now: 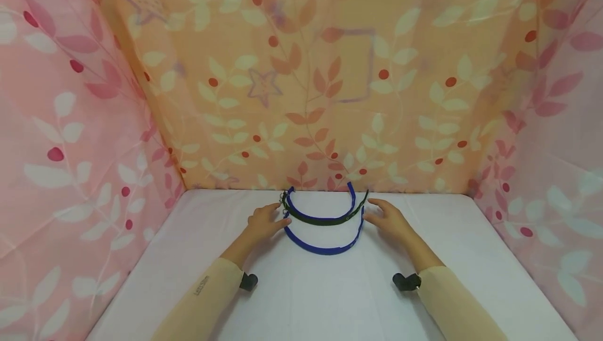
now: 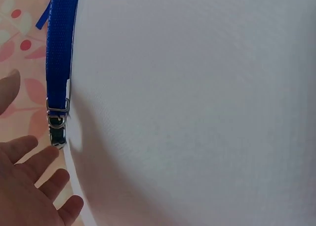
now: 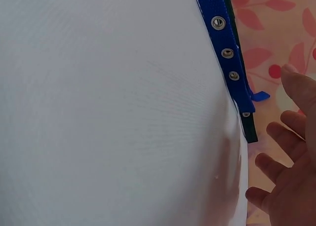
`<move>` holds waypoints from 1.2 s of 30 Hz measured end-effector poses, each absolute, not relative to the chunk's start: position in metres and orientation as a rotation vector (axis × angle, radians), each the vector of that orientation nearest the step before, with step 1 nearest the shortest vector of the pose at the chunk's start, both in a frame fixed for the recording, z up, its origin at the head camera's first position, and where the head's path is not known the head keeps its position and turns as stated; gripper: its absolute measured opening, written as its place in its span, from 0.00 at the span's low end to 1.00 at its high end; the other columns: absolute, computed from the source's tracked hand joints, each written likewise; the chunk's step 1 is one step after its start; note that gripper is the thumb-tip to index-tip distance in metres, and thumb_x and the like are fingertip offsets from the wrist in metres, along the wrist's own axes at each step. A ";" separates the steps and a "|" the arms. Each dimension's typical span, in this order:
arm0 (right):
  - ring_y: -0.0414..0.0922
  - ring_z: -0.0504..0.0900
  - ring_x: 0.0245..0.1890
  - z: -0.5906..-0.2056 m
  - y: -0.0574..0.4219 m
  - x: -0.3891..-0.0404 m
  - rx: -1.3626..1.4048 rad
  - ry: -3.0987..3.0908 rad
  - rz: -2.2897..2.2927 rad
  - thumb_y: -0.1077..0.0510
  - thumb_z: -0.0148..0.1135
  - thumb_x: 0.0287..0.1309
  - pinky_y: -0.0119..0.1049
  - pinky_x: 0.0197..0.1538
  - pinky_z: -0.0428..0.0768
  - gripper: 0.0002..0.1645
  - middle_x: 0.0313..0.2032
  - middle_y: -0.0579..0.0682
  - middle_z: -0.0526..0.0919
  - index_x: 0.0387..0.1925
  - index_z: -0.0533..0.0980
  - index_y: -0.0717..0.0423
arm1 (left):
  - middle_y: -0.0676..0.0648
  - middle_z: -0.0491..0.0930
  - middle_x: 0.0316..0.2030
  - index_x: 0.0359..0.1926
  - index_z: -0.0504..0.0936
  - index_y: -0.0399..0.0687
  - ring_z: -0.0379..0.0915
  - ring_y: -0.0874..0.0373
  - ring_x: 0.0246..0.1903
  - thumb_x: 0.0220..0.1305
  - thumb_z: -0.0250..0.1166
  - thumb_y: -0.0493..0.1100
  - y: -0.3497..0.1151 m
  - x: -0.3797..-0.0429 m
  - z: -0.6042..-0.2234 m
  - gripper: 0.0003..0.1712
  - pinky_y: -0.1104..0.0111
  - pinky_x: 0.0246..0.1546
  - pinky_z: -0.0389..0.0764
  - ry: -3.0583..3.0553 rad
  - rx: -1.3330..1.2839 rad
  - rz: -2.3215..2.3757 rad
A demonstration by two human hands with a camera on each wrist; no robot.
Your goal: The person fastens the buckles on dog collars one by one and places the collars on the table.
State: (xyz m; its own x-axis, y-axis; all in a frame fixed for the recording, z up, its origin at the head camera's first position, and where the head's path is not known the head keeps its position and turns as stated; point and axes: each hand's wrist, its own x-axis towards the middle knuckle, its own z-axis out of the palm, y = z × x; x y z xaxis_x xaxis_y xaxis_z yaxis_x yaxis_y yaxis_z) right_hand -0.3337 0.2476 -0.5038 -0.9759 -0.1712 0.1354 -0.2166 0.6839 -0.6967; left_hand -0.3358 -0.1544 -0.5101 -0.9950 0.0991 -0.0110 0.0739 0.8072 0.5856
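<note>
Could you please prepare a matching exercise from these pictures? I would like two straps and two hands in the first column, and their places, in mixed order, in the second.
Column one
1. front blue strap
2. dark green strap
3. left hand
4. right hand

Column two
A. beside the strap ends with metal eyelets
B. in the middle of the three straps, in the head view
C. beside the strap ends with metal rings
D. lowest curve of the three straps, in the head view

Right pairs: 1-D, 2-B, 3-C, 4-A
</note>
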 end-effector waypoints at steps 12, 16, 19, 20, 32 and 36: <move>0.65 0.59 0.75 -0.512 0.244 -0.348 0.293 -2.917 1.128 0.46 0.68 0.66 0.64 0.75 0.54 0.40 0.72 0.63 0.68 0.73 0.67 0.57 | 0.42 0.77 0.66 0.72 0.72 0.47 0.66 0.35 0.66 0.62 0.73 0.56 -0.150 -0.336 -0.510 0.41 0.34 0.63 0.61 2.981 0.219 0.933; 0.66 0.61 0.74 -0.511 0.244 -0.350 0.294 -2.941 1.038 0.44 0.68 0.66 0.66 0.74 0.55 0.41 0.71 0.63 0.70 0.72 0.68 0.58 | 0.44 0.77 0.66 0.71 0.73 0.48 0.67 0.37 0.65 0.62 0.72 0.59 -0.147 -0.339 -0.510 0.40 0.36 0.62 0.61 2.993 0.203 0.928; 0.65 0.62 0.74 -0.515 0.243 -0.351 0.266 -2.955 1.009 0.41 0.68 0.64 0.67 0.73 0.55 0.42 0.70 0.61 0.72 0.72 0.69 0.57 | 0.44 0.79 0.65 0.70 0.75 0.49 0.67 0.38 0.64 0.62 0.72 0.60 -0.142 -0.339 -0.511 0.40 0.38 0.62 0.61 2.991 0.155 0.916; 0.65 0.63 0.73 -0.517 0.243 -0.351 0.271 -2.959 0.992 0.41 0.68 0.64 0.68 0.73 0.55 0.42 0.70 0.61 0.72 0.72 0.69 0.57 | 0.45 0.79 0.64 0.69 0.75 0.50 0.67 0.39 0.64 0.61 0.72 0.60 -0.141 -0.339 -0.512 0.39 0.39 0.62 0.61 2.992 0.135 0.903; 0.67 0.64 0.72 -0.518 0.246 -0.354 0.399 -2.997 0.797 0.41 0.69 0.63 0.72 0.69 0.57 0.44 0.70 0.64 0.71 0.72 0.68 0.60 | 0.44 0.79 0.64 0.70 0.75 0.51 0.66 0.40 0.64 0.60 0.75 0.55 -0.143 -0.341 -0.512 0.39 0.40 0.60 0.61 2.970 0.150 0.906; 0.66 0.62 0.73 -0.520 0.249 -0.355 0.396 -3.011 0.835 0.41 0.69 0.63 0.71 0.71 0.54 0.44 0.71 0.63 0.69 0.72 0.68 0.58 | 0.42 0.80 0.60 0.70 0.75 0.50 0.67 0.40 0.61 0.60 0.76 0.54 -0.145 -0.340 -0.510 0.39 0.41 0.59 0.62 2.941 0.156 0.910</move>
